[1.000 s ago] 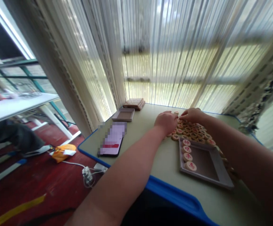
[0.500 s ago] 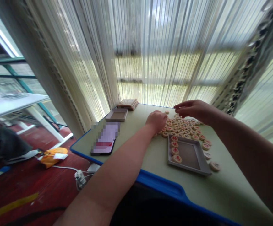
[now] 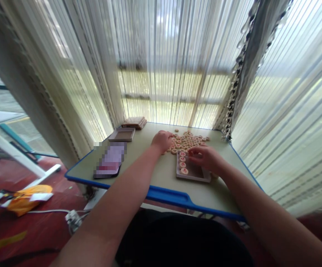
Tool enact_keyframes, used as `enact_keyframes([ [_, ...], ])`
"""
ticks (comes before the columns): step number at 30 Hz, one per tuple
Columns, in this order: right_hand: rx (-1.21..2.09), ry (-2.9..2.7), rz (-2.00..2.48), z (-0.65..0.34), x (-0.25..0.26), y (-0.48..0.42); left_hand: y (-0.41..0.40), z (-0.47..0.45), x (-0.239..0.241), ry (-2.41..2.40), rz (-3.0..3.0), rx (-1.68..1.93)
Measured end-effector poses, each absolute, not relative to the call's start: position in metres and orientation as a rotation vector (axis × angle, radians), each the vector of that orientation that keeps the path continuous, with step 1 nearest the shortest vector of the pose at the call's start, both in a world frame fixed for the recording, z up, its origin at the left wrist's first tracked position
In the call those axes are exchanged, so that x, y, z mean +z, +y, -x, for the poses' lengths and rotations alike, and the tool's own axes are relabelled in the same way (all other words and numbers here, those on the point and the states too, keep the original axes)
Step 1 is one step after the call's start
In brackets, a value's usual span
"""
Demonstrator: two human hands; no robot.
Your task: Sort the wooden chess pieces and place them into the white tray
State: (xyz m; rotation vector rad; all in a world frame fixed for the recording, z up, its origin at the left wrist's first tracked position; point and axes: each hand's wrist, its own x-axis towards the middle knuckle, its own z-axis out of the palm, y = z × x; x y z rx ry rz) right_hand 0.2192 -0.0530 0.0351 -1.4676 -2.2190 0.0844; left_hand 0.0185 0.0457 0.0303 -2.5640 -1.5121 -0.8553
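2 trays (image 3: 193, 178) | 4 discs (image 3: 184, 171) in nearer | 1 phone (image 3: 109, 161) | left hand (image 3: 161, 141), right hand (image 3: 207, 157): grip, cannot tell

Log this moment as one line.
Left hand: beside spread of pale round pieces; right hand: over shallow grey rectangular tray; tray: column of red-marked round pieces along left side

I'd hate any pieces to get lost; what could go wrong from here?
The right hand is over the open tray, so it might nudge the column of round pieces inside. The left hand, at the loose pieces, could scatter some. The phone lies near the blue table edge, so a bump might push it off.
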Motion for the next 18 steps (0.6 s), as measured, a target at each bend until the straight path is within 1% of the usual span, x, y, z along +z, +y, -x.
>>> enact_keyframes([
  [8, 0.011, -2.440, 1.375, -0.2281, 0.0353, -0.0446, 0.0495, -0.0215, 0.0283, -1.436, 2.581, -0.822],
  [13, 0.046, -2.390, 1.417, -0.2251, 0.0302, -0.0444, 0.0509, -0.0234, 0.0267, -1.359, 2.582, -0.837],
  [18, -0.042, -2.397, 1.383, -0.2225, 0.0302, -0.0449, 0.0487, -0.0244, 0.0276, -1.344, 2.585, -0.842],
])
